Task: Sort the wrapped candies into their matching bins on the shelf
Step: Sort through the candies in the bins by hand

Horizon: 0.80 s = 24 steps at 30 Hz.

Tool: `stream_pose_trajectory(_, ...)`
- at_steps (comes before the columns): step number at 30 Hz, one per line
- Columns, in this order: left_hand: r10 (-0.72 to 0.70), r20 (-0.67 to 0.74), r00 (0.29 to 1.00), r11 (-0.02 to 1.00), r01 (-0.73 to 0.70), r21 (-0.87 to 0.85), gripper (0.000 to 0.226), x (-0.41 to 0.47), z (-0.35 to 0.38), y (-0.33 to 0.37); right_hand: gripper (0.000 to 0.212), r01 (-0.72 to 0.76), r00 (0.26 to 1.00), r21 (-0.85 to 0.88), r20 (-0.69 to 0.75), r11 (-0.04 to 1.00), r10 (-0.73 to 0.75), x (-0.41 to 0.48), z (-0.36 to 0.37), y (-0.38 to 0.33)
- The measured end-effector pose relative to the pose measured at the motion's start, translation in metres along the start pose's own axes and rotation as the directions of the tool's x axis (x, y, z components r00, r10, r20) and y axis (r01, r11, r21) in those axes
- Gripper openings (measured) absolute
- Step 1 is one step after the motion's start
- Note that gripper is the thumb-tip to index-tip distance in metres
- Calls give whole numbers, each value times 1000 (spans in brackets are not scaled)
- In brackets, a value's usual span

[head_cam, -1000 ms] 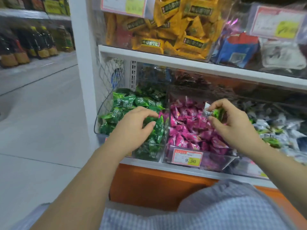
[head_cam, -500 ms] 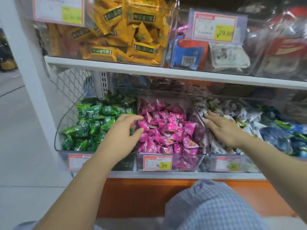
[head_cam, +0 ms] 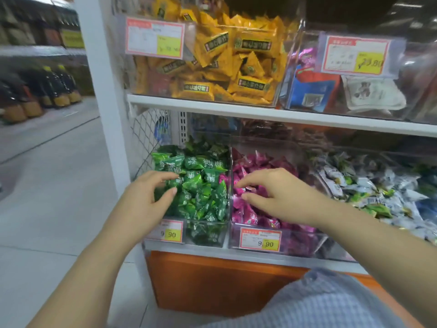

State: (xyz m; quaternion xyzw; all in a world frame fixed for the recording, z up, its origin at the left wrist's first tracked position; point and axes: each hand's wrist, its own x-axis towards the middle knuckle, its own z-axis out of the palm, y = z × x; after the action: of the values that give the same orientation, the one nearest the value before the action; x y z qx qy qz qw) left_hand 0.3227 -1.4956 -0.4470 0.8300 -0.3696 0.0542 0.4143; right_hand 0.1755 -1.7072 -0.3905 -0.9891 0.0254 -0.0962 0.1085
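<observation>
On the lower shelf, a clear bin (head_cam: 208, 235) on the left holds green wrapped candies (head_cam: 203, 183). The bin (head_cam: 300, 242) beside it holds pink candies (head_cam: 262, 162). A pink wrapper (head_cam: 223, 179) shows at the green bin's right edge, by the divider. My left hand (head_cam: 144, 200) hovers over the green candies with curved fingers, thumb and forefinger apart, gripping nothing that I can see. Reaching into the pink bin, my right hand (head_cam: 279, 192) pinches a small pink candy (head_cam: 247, 188) between thumb and forefinger.
A third bin on the right holds mixed white, green and blue candies (head_cam: 369, 188). Yellow packets (head_cam: 238, 67) and other bags fill bins on the upper shelf (head_cam: 260, 117). Price tags hang on the bin fronts. An aisle floor (head_cam: 47, 185) lies to the left.
My right hand has moved left from the mixed white bin into the pink bin. My left hand has stayed over the green candies. The camera view has shifted.
</observation>
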Motion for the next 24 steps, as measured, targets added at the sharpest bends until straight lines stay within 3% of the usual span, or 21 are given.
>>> stream_pose_trajectory(5, -72, -60, 996, 997, 70, -35, 25, -12, -21, -24, 31, 49, 991, 194, 111, 980, -71, 32, 13, -33)
stream_pose_trajectory(8, -106, -48, 993, 994, 106, -6, 23, -18, -32, -37, 57, 59, 941, 240, 312, 969, -135, 52, 25, -55)
stream_pose_trajectory(10, -121, -24, 992, 992, 121, 21, 22, -20, -37, -43, 71, 100, 886, 188, 431, 977, -173, 65, 38, -67)
stream_pose_trajectory(13, -129, -6, 992, 991, 129, 34, 21, -20, -42, -44, 73, 206, 826, 89, 518, 974, -222, 83, 54, -77)
stream_pose_trajectory(18, -140, 12, 990, 990, 140, 24, 21, -17, -42, -45, 85, 233, 678, -2, 717, 973, -161, 106, 65, -79)
stream_pose_trajectory(21, -168, 24, 985, 986, 168, 8, 20, -15, -41, -49, 82, 246, 642, -82, 760, 966, -99, 111, 55, -70)
stream_pose_trajectory(24, -183, 46, 982, 983, 183, 6, 18, -14, -40, -50, 81, 248, 651, -220, 759, 943, 6, 108, 40, -56)
